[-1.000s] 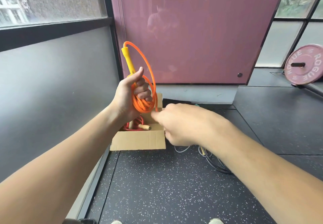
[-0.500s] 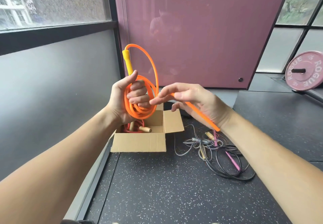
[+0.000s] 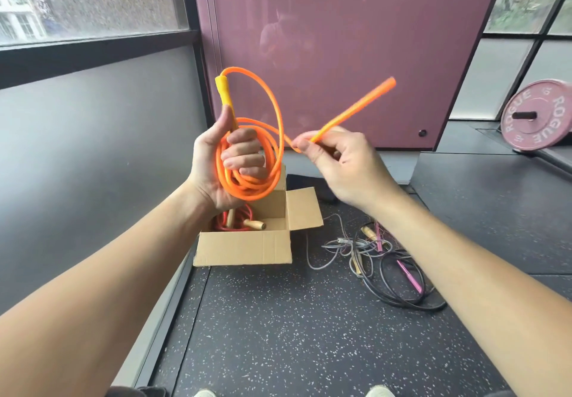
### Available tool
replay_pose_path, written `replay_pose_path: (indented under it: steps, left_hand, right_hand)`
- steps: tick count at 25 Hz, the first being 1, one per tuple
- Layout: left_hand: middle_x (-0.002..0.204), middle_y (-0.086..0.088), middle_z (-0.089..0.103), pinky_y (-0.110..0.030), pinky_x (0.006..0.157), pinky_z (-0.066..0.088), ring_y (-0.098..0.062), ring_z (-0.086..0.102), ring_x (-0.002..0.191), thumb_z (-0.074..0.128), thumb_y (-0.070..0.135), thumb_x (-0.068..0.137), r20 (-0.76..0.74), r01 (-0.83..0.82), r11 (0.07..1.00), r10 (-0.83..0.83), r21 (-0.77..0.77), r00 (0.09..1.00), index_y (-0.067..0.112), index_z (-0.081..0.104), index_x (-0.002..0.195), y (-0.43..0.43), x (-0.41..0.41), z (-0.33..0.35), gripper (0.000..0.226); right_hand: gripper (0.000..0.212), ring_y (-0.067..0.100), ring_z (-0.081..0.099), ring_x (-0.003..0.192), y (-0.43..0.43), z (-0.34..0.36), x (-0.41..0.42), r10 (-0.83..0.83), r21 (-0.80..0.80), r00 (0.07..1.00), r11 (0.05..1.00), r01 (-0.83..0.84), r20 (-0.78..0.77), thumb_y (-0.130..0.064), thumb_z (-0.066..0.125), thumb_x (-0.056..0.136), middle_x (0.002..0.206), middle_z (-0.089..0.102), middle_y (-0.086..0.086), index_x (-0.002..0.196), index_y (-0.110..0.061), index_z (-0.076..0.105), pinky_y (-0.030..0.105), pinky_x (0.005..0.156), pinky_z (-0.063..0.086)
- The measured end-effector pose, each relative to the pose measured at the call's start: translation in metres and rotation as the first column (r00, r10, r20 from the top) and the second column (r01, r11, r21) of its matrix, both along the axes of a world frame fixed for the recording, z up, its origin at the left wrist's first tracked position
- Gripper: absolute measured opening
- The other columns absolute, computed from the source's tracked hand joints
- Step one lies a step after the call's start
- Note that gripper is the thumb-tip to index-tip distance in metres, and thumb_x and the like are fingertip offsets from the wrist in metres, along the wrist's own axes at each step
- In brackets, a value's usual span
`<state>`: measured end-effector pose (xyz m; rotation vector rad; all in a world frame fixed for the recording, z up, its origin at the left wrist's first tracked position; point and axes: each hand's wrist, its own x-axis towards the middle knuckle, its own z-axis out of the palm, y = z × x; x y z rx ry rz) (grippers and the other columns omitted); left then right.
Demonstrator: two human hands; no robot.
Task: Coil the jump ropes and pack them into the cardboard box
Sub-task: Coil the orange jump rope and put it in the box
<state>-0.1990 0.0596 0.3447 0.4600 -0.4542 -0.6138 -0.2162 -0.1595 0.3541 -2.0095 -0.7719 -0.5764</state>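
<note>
The left hand (image 3: 213,164) is closed around the orange jump rope (image 3: 247,187), with the fingers curled through the middle of the coil and the thumb lying against the yellow handle (image 3: 225,93). The coil hangs around and below the fingers in several round loops, and one wider loop rises above the hand and bends down again on the right side. The yellow handle stands almost upright out of the top of the fist. Its long axis is vertical with a small lean to the left, and the rope comes out of its upper end. The right hand (image 3: 343,164) pinches the second handle (image 3: 356,107) at its lower end between the thumb and the curled fingers, just to the right of the coil. This handle is orange and somewhat blurred. Its long axis runs diagonally, and its free end points up and to the right, toward the purple wall panel (image 3: 356,40). A short piece of rope joins its lower end to the coil. Both hands are in the air above the cardboard box (image 3: 244,248), which stands open on the dark speckled floor (image 3: 294,334). Inside the box lies a red rope (image 3: 244,214) with wooden handles (image 3: 255,225). On the floor to the right of the box lies a tangle of other ropes (image 3: 387,260) in grey, black and pink. A pink weight plate (image 3: 538,115) stands at the far right.
</note>
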Motion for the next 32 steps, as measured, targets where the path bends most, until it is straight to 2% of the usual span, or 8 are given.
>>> replay_pose_path:
  steps: [2,4,6,8,10,15,21,32]
  left_hand:
    - [0.048,0.006,0.04,-0.022,0.054,0.04,-0.007,0.039,0.043,0.053,0.081,0.08,-0.072,-0.067,0.992,0.059,-0.105,0.996,0.015,0.048,0.062,-0.002,0.001,0.005,0.068]
    - [0.046,0.007,0.041,-0.022,0.051,0.04,-0.007,0.042,0.041,0.05,0.089,0.073,-0.203,-0.262,0.957,0.233,-0.129,0.951,0.018,0.047,0.062,-0.008,0.001,0.009,0.072]
    - [0.044,0.008,0.037,-0.02,0.048,0.038,-0.007,0.041,0.038,0.042,0.09,0.077,-0.305,-0.47,0.883,0.448,-0.001,0.841,0.02,0.043,0.06,-0.016,0.006,0.006,0.072]
    - [0.043,0.008,0.035,-0.018,0.047,0.039,-0.006,0.04,0.036,0.037,0.087,0.083,-0.28,-0.498,0.858,0.512,0.125,0.812,0.02,0.042,0.059,-0.023,0.008,0.0,0.072]
    - [0.044,0.008,0.034,-0.018,0.047,0.038,-0.006,0.039,0.038,0.041,0.082,0.087,-0.219,-0.445,0.867,0.49,0.222,0.844,0.019,0.045,0.063,-0.026,0.005,-0.001,0.068]
    - [0.041,0.008,0.029,-0.018,0.046,0.03,-0.006,0.03,0.034,0.039,0.082,0.087,-0.036,-0.244,0.94,0.26,0.239,0.965,0.02,0.042,0.06,-0.012,-0.006,0.005,0.068]
    - [0.045,0.005,0.025,-0.023,0.046,0.03,-0.008,0.027,0.037,0.033,0.079,0.089,0.141,-0.097,0.918,0.045,0.385,0.989,0.016,0.047,0.055,0.002,-0.006,0.002,0.073]
    - [0.046,0.006,0.026,-0.022,0.049,0.029,-0.007,0.026,0.039,0.024,0.082,0.091,0.148,-0.114,0.957,0.077,0.266,0.986,0.019,0.035,0.057,-0.01,-0.005,0.006,0.073]
  right_hand:
    - [0.014,-0.004,0.051,0.08,-0.018,-0.012,0.015,-0.003,-0.259,0.999,0.966,0.017,0.053,-0.021,0.067,0.096,0.093,0.056,-0.007,0.098,-0.013,0.079,0.019,0.081,0.045]
    - [0.02,0.003,0.052,0.091,-0.009,-0.027,0.014,0.17,-0.568,0.984,0.815,-0.115,0.045,-0.024,0.063,0.097,0.101,0.061,0.002,0.094,-0.009,0.076,0.035,0.091,0.048]
    - [0.031,0.016,0.056,0.086,0.021,-0.033,-0.003,0.342,-0.635,0.932,0.748,-0.193,0.119,-0.029,0.057,0.099,0.088,0.064,0.005,0.085,-0.004,0.069,0.036,0.082,0.049]
    - [0.031,0.007,0.044,0.068,0.046,-0.03,-0.023,0.395,-0.462,0.897,0.845,-0.27,0.197,-0.024,0.057,0.101,0.071,0.052,-0.009,0.076,-0.005,0.06,0.02,0.068,0.038]
    - [0.032,0.002,0.043,0.054,0.051,-0.027,-0.031,0.309,-0.144,0.948,0.944,-0.296,0.076,-0.019,0.053,0.104,0.056,0.044,-0.019,0.076,-0.008,0.063,0.01,0.059,0.031]
    - [0.051,0.009,0.029,0.041,0.058,-0.021,-0.028,0.315,0.514,0.864,0.854,-0.078,-0.393,-0.032,0.041,0.108,0.041,0.032,-0.013,0.069,-0.013,0.066,0.029,0.051,0.027]
    - [0.055,0.021,0.014,0.049,0.024,0.001,-0.011,0.254,0.473,0.794,0.88,0.048,-0.553,-0.017,0.051,0.091,0.047,0.016,-0.002,0.044,-0.026,0.024,0.033,0.057,0.024]
    - [0.044,0.022,0.008,0.056,0.009,-0.001,-0.01,0.374,0.514,0.844,0.846,-0.14,-0.385,-0.011,0.049,0.073,0.048,0.013,-0.003,0.041,-0.027,0.023,0.041,0.059,0.012]
